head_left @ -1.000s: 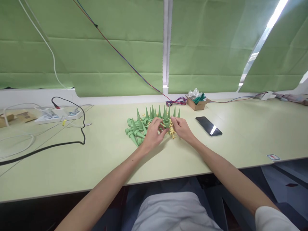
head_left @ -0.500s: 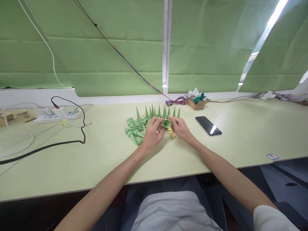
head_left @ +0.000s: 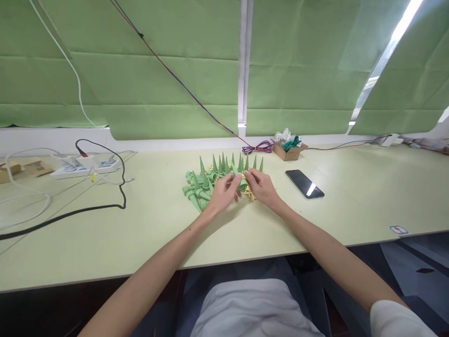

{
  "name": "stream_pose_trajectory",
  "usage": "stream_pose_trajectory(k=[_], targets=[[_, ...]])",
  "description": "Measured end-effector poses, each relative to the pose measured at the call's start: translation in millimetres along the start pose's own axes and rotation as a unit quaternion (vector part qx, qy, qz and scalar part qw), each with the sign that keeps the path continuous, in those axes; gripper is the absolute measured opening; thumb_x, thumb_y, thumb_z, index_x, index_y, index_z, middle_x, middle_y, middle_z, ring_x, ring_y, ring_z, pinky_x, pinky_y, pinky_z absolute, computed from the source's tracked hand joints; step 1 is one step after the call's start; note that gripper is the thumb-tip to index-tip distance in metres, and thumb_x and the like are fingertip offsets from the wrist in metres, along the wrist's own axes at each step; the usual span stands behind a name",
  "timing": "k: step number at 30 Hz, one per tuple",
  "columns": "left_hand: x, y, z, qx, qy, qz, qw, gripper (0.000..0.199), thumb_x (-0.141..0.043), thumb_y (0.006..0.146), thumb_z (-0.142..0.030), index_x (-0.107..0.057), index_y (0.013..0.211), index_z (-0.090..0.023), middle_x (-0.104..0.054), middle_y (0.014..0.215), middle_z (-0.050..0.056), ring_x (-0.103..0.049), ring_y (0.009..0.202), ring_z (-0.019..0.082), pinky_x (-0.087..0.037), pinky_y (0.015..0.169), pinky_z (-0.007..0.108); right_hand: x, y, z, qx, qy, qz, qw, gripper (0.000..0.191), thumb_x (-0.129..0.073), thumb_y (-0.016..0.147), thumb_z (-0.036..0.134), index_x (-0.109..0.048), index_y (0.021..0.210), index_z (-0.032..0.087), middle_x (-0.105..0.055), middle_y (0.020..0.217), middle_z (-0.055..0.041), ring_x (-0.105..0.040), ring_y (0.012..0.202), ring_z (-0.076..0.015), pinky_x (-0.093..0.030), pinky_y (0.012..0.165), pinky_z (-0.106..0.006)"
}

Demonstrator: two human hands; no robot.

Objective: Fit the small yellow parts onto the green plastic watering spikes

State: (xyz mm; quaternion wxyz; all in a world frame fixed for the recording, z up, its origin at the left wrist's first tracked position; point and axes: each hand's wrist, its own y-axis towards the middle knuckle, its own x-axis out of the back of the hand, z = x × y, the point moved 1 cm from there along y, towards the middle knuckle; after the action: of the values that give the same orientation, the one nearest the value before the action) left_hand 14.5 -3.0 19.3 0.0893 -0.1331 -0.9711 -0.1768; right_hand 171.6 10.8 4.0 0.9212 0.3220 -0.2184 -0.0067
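Note:
My left hand (head_left: 224,191) is closed around a green plastic watering spike (head_left: 242,186), which is tilted with its tip pointing up and away. Close against it, my right hand (head_left: 260,185) pinches a small yellow plastic piece (head_left: 244,175) at the side of the spike; the fingertips hide most of this piece. Behind and left of my hands lie several more green spikes (head_left: 193,198), some standing on their wide ends, others on their sides. A heap of small yellow pieces (head_left: 250,194) is under and beside my right hand.
A black phone (head_left: 304,183) lies to the right. Behind it, a small cardboard box (head_left: 288,152) holds clear plastic and green material, beside a coiled red-blue cable (head_left: 257,147). On the left are a power strip (head_left: 86,167) and a black cable (head_left: 70,214). Green blinds (head_left: 175,98) hang behind the table.
The held spike has turned: its round open end faced me before, and now its side shows with the tip up. My right fingers have come in against it with the yellow piece.

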Motion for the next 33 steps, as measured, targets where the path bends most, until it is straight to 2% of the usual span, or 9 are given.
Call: stream_pose_trajectory(k=[6, 8, 12, 18, 23, 28, 33], targets=[[-0.2, -1.1, -2.5, -0.005, 0.005, 0.009, 1.000, 0.041, -0.055, 0.086, -0.057, -0.046, 0.073, -0.019, -0.046, 0.070, -0.001, -0.061, 0.056, 0.014, -0.049, 0.049, 0.027, 0.4, 0.5, -2.9, 0.010, -0.020, -0.004, 1.000, 0.042, -0.040, 0.099, 0.049, -0.043, 0.069, 0.020, -0.039, 0.060, 0.0037, -0.036, 0.056, -0.0114, -0.029, 0.057, -0.025], [0.3, -0.1, 1.7, -0.025, 0.018, 0.018, 0.999, 0.037, -0.056, 0.087, -0.055, -0.047, 0.077, -0.020, -0.049, 0.071, -0.001, -0.061, 0.058, 0.015, -0.049, 0.047, 0.026, 0.3, 0.7, -4.0, 0.014, -0.026, -0.005, 1.000, 0.042, -0.039, 0.099, 0.049, -0.041, 0.068, 0.020, -0.039, 0.059, 0.0038, -0.036, 0.055, -0.0113, -0.029, 0.057, -0.025], [0.1, 0.8, 9.4, -0.065, 0.072, 0.001, 0.995, 0.031, -0.055, 0.089, -0.049, -0.047, 0.085, -0.020, -0.050, 0.073, 0.000, -0.060, 0.062, 0.014, -0.047, 0.047, 0.023, 0.5, 0.9, -4.5, 0.017, -0.036, -0.005, 0.999, 0.044, -0.038, 0.099, 0.049, -0.036, 0.066, 0.021, -0.036, 0.058, 0.0039, -0.034, 0.055, -0.0112, -0.027, 0.055, -0.026], [-1.3, -0.3, 11.1, -0.134, 0.180, -0.028, 0.974, 0.019, -0.052, 0.092, -0.037, -0.048, 0.089, -0.019, -0.051, 0.085, 0.003, -0.057, 0.071, 0.013, -0.044, 0.050, 0.020, 2.6, 0.8, -1.0, 0.009, -0.044, -0.003, 0.999, 0.047, -0.035, 0.099, 0.052, -0.031, 0.064, 0.021, -0.031, 0.057, 0.0037, -0.031, 0.054, -0.0110, -0.024, 0.054, -0.027], [-0.4, 0.9, 15.0, -0.183, 0.207, -0.037, 0.960, 0.011, -0.052, 0.092, -0.029, -0.050, 0.090, -0.019, -0.051, 0.088, 0.003, -0.054, 0.069, 0.011, -0.044, 0.051, 0.020, 1.2, 1.2, -1.5, 0.002, -0.033, -0.009, 0.999, 0.049, -0.035, 0.098, 0.053, -0.029, 0.063, 0.020, -0.029, 0.056, 0.0037, -0.029, 0.054, -0.0108, -0.024, 0.054, -0.028], [1.0, 2.6, 18.1, -0.179, 0.215, -0.062, 0.958, 0.010, -0.052, 0.093, -0.028, -0.052, 0.091, -0.019, -0.053, 0.092, 0.004, -0.054, 0.066, 0.011, -0.045, 0.054, 0.023, -1.1, 1.1, -2.5, 0.007, -0.025, -0.015, 1.000, 0.046, -0.035, 0.099, 0.050, -0.033, 0.064, 0.020, -0.033, 0.058, 0.0035, -0.033, 0.055, -0.0110, -0.026, 0.055, -0.027], [3.2, 3.6, 18.4, -0.153, 0.217, -0.092, 0.960, 0.017, -0.052, 0.094, -0.035, -0.056, 0.095, -0.019, -0.057, 0.097, 0.006, -0.057, 0.069, 0.012, -0.045, 0.058, 0.024, -1.3, -0.1, 0.0, 0.019, -0.025, -0.008, 0.999, 0.043, -0.039, 0.099, 0.048, -0.039, 0.066, 0.020, -0.038, 0.058, 0.0035, -0.035, 0.054, -0.0110, -0.028, 0.055, -0.026]])
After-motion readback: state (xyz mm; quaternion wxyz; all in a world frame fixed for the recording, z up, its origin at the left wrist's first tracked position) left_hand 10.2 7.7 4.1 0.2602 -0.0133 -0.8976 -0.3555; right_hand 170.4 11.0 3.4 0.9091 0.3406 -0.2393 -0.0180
